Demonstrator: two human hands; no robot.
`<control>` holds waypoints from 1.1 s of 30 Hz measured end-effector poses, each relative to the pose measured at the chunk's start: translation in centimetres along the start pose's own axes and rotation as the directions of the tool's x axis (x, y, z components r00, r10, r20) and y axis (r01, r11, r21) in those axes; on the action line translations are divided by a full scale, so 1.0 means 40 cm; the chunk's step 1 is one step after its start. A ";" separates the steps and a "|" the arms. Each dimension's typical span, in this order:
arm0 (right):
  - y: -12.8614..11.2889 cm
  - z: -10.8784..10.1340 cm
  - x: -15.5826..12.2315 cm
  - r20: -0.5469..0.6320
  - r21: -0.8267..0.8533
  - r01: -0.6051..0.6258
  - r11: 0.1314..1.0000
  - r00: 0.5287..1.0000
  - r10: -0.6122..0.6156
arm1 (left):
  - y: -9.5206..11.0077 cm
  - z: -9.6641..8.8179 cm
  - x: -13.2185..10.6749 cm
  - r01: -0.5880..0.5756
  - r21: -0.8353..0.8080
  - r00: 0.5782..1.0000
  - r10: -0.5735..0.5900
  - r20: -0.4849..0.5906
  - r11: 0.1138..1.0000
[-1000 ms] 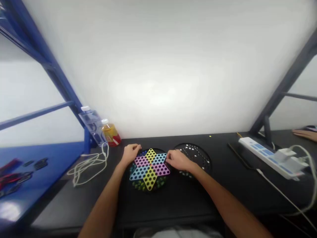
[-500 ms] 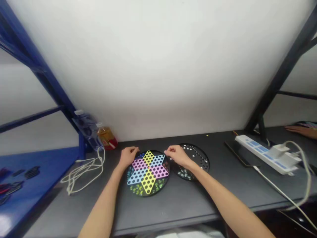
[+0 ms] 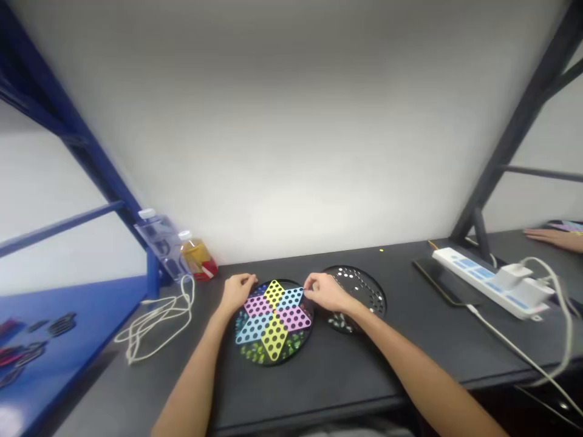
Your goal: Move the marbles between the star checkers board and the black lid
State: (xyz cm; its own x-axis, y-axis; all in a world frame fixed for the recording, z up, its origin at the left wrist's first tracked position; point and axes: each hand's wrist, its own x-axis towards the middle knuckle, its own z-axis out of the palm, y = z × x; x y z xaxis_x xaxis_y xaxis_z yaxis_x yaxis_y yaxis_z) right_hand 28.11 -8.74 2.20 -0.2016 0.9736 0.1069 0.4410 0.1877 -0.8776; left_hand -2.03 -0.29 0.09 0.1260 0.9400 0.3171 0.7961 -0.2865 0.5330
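A Chinese checkers board (image 3: 275, 321) lies on the dark table, its yellow, blue and pink star full of holes. Green and blue glassy pieces fill the gaps around the star, inside a round black rim. My left hand (image 3: 237, 292) is curled at the board's upper-left rim, fingertips pressed together; whatever they grip is hidden. At the upper-right blue point, my right hand (image 3: 324, 291) is closed in a pinch, with any small thing in it too small to name. Partly behind my right hand and forearm is a round black holed disc (image 3: 371, 285) with whitish pieces.
Left of the board lie a white cable (image 3: 157, 328), an amber bottle (image 3: 197, 255) and a clear bottle (image 3: 161, 240). A power strip (image 3: 489, 282) and dark tablet-like device (image 3: 444, 282) lie right. Another person's hand (image 3: 553, 237) rests far right. A blue surface (image 3: 91, 328) borders the left.
My right hand has come slightly nearer to the tip of the blue point, its fingers a bit more curled. My left hand stays by the rim. The view has shifted a little.
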 end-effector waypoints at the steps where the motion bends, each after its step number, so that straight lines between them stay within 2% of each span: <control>1: 0.002 -0.008 0.005 0.033 0.204 -0.070 0.977 0.997 0.065 | 0.001 0.000 0.000 0.002 0.006 1.000 -0.002 0.001 1.000; 3: 0.006 -0.021 0.014 0.181 0.537 -0.225 0.813 0.972 0.150 | 0.001 0.000 0.001 0.008 0.019 1.000 -0.008 0.001 1.000; 4: 0.007 -0.024 0.018 0.246 0.626 -0.284 0.726 0.956 0.161 | 0.001 0.000 0.002 0.009 0.022 1.000 -0.009 0.000 1.000; 5: 0.007 -0.025 0.021 0.279 0.664 -0.314 0.678 0.946 0.165 | 0.001 0.000 0.002 0.010 0.023 1.000 -0.010 -0.001 1.000; 6: 0.007 -0.023 0.022 0.262 0.663 -0.311 0.681 0.949 0.178 | 0.002 0.000 0.003 0.012 0.020 1.000 -0.012 -0.003 1.000; 8: 0.005 -0.014 0.020 0.104 0.534 -0.215 0.818 0.976 0.189 | 0.003 -0.001 0.003 0.016 0.011 1.000 -0.016 -0.001 1.000; 10: 0.002 -0.004 0.012 -0.070 0.220 -0.066 0.973 0.994 0.083 | 0.006 -0.002 0.003 0.025 0.009 1.000 -0.025 0.004 1.000; 11: 0.000 0.000 0.006 -0.100 0.041 -0.001 0.999 0.995 0.005 | 0.007 -0.003 0.003 0.026 0.013 1.000 -0.026 0.007 1.000; 12: -0.001 0.003 0.000 -0.089 -0.112 0.048 0.993 0.994 -0.058 | 0.009 -0.004 0.003 0.023 0.017 1.000 -0.023 0.012 1.000; 14: -0.003 0.006 -0.012 0.002 -0.295 0.104 0.950 0.994 -0.108 | 0.012 -0.005 0.003 0.017 0.020 1.000 -0.017 0.015 1.000; 17: -0.004 0.014 -0.023 0.117 -0.369 0.125 0.921 0.989 -0.088 | 0.016 -0.007 0.003 0.025 0.004 0.999 -0.025 0.019 1.000; 20: -0.004 0.029 -0.021 0.126 -0.349 0.104 0.931 0.990 -0.063 | 0.015 -0.007 0.004 0.045 -0.004 0.999 -0.045 0.022 0.999; 25: -0.002 0.039 -0.006 0.081 -0.172 0.012 0.985 0.997 0.002 | 0.006 -0.003 0.005 0.017 0.010 1.000 -0.017 0.013 1.000; 27: 0.002 0.023 0.002 0.060 0.023 -0.092 0.996 0.994 0.090 | 0.003 -0.001 0.005 0.013 0.016 1.000 -0.013 0.010 1.000; 28: 0.004 0.011 0.005 0.082 0.162 -0.164 0.973 0.985 0.152 | 0.003 0.000 0.005 0.014 0.017 1.000 -0.015 0.009 1.000; 30: 0.008 -0.015 0.012 0.221 0.440 -0.320 0.839 0.944 0.245 | 0.002 0.002 0.005 0.011 0.004 1.000 -0.011 0.008 1.000; 32: 0.011 -0.036 0.016 0.374 0.603 -0.422 0.677 0.899 0.228 | 0.003 0.003 0.005 0.006 -0.015 1.000 -0.006 0.011 1.000; 33: 0.012 -0.040 0.017 0.414 0.633 -0.441 0.636 0.887 0.204 | 0.004 0.003 0.005 0.003 -0.021 1.000 -0.003 0.014 1.000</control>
State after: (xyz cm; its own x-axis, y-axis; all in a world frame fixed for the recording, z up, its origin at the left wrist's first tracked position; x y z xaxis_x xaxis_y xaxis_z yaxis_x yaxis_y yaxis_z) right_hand 29.61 -7.78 2.60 -0.4507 0.8484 -0.2775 -0.1840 -0.3925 -0.9012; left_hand -1.82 -0.13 0.13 0.1321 0.9434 0.3043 0.7839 -0.2873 0.5504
